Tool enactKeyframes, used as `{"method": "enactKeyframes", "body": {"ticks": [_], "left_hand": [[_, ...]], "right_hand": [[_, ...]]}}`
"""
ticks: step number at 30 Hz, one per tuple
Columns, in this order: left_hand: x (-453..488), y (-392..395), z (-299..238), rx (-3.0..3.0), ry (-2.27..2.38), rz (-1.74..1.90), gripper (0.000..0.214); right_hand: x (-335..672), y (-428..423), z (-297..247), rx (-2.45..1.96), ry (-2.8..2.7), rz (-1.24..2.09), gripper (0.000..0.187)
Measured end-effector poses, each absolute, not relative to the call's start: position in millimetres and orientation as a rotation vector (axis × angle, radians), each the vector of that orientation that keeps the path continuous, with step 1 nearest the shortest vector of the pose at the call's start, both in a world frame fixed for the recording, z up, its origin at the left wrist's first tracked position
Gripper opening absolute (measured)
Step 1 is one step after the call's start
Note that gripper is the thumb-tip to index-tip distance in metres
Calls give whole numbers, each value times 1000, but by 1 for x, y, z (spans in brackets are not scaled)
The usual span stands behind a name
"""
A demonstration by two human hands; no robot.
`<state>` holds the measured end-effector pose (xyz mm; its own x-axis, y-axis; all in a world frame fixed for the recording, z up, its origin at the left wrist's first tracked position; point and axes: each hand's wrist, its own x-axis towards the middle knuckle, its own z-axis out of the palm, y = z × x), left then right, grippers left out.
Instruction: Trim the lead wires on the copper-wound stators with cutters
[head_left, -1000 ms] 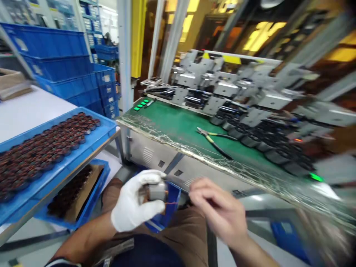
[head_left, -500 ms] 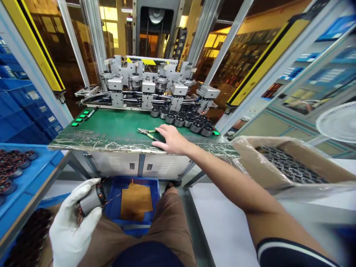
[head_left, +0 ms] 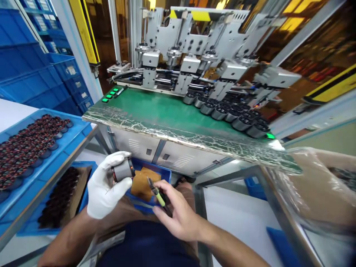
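Note:
My left hand [head_left: 104, 189], in a white glove, is closed round a motor stator [head_left: 123, 170], a grey metal cylinder with copper wires, held above my lap. Thin wire ends stick out from it near the fingers. My bare right hand [head_left: 180, 211] grips a pair of cutting pliers [head_left: 158, 193] with yellow-green and dark handles. Their jaws point up and left toward the stator, a short way apart from it. Part of the handles is hidden by my fingers.
Several grey stators [head_left: 219, 111] stand at the right of the green worktop [head_left: 155, 107], before a clamping machine [head_left: 189, 65]. At left, a blue tray [head_left: 80, 128] holds wired stators. Below are a blue bin [head_left: 167, 174] with brown card and a crate of dark parts [head_left: 59, 200].
My right hand has lifted the pliers off the green worktop and brought them down toward my lap. My left hand still holds the stator. The view has turned left and down.

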<state>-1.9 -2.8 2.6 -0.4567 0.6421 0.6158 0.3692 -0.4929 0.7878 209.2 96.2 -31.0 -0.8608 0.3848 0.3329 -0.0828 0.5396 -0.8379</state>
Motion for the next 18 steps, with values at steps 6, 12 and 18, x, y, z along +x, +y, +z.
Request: {"method": "enactKeyframes", "body": {"ticks": [6,12,18], "left_hand": [[2,-4,6,1598,1429,2021,53],[3,-4,6,1625,1484,1995,52],[-3,-9,8,1763,1419,1953,53]], "right_hand": [[192,87,-25,-97,-2155,1326,66],[188,86,-26,-73,-2081,1276,65],[191,86,-21,-87,-1956,1693,60]]}}
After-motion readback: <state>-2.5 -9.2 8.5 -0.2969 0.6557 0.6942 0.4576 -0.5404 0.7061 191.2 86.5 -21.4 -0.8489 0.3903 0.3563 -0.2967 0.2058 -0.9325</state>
